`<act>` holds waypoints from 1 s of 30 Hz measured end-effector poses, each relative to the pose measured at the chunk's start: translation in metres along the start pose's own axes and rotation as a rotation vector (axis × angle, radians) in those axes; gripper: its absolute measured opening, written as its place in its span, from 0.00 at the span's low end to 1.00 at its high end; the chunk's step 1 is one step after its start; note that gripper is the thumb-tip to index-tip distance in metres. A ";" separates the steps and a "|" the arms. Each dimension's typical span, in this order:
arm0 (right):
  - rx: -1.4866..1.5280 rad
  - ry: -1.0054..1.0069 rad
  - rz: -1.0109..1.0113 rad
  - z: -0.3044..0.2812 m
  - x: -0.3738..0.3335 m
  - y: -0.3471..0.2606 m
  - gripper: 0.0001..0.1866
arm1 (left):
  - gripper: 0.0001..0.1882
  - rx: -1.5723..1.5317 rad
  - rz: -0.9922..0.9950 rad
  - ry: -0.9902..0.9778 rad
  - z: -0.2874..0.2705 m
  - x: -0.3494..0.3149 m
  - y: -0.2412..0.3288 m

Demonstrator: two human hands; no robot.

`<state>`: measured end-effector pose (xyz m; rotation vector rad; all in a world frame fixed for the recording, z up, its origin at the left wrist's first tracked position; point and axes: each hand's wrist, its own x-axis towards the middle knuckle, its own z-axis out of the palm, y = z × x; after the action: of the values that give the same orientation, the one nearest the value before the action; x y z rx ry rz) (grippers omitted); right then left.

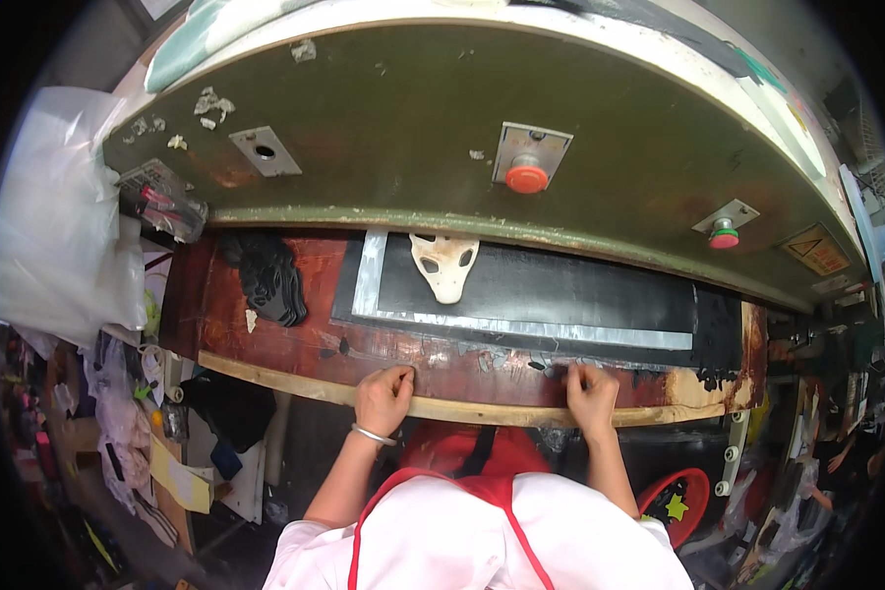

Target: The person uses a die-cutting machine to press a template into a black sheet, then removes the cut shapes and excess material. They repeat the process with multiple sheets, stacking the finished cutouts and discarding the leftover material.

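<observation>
My left hand (pixel 384 400) rests at the front wooden edge of the board, its fingers curled together. To the right, near the same edge, my right hand (pixel 592 395) is closed too, thumb against the fingers. What either hand holds, if anything, cannot be made out. Beyond them lies a black sheet (pixel 541 285) bordered by silvery tape strips (pixel 521 326). A cream-coloured, mask-shaped piece with dark holes (pixel 446 280) sits on that sheet, its far end under the green beam. Small dark scraps (pixel 492 361) lie between my hands.
A green machine beam (pixel 383 128) spans the far side, with a red push button (pixel 527 177) and a green one (pixel 724 236). Stacked black pieces (pixel 270 280) lie on the reddish board (pixel 305 339). A red tub (pixel 693 492) stands low right; clear plastic (pixel 64 226) hangs left.
</observation>
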<state>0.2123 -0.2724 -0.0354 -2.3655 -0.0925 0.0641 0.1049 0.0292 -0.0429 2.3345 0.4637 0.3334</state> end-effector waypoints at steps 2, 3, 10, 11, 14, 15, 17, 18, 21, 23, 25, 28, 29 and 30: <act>0.157 0.286 -0.258 0.013 0.020 -0.016 0.02 | 0.05 -0.087 -0.269 -0.104 -0.011 0.004 0.009; 0.216 0.308 -0.210 0.021 0.027 -0.026 0.04 | 0.06 -0.058 -0.038 0.078 -0.015 0.014 0.013; 0.059 0.161 -0.457 0.065 0.004 -0.070 0.26 | 0.13 0.091 0.215 0.246 0.005 0.093 0.043; 0.032 0.165 -0.466 0.063 -0.006 -0.067 0.25 | 0.12 0.126 0.194 0.236 0.008 0.096 0.045; 0.064 0.129 -0.419 0.057 -0.031 -0.057 0.25 | 0.10 0.186 0.154 0.178 0.014 0.089 0.043; 0.054 0.128 -0.434 0.056 -0.039 -0.054 0.25 | 0.10 0.188 0.135 0.172 0.015 0.084 0.041; 0.031 0.116 -0.445 0.055 -0.052 -0.051 0.25 | 0.09 0.186 0.206 0.199 0.018 0.073 0.035; 0.040 0.141 -0.465 0.055 -0.057 -0.051 0.25 | 0.09 0.196 0.170 0.158 0.019 0.068 0.032; 0.055 0.161 -0.464 0.057 -0.069 -0.050 0.25 | 0.08 0.140 0.236 0.204 0.017 0.061 0.027; 0.026 0.162 -0.487 0.056 -0.074 -0.051 0.25 | 0.08 0.057 0.200 0.196 0.008 0.057 0.026; 0.026 0.148 -0.481 0.054 -0.078 -0.054 0.25 | 0.08 -0.299 0.024 0.294 -0.009 0.048 0.025; 0.066 0.093 -0.463 0.054 -0.083 -0.072 0.31 | 0.10 -0.461 -0.077 -0.025 -0.050 0.013 0.015; 0.077 0.070 -0.477 0.058 -0.086 -0.082 0.36 | 0.11 -0.584 -0.143 -0.321 -0.061 -0.006 0.012; 0.090 0.050 -0.490 0.064 -0.087 -0.093 0.40 | 0.12 -0.662 -0.198 -0.588 -0.069 -0.020 0.007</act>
<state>0.1162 -0.1688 -0.0143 -2.1907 -0.6250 -0.2226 0.0632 0.0573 0.0086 1.6145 0.2353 -0.2656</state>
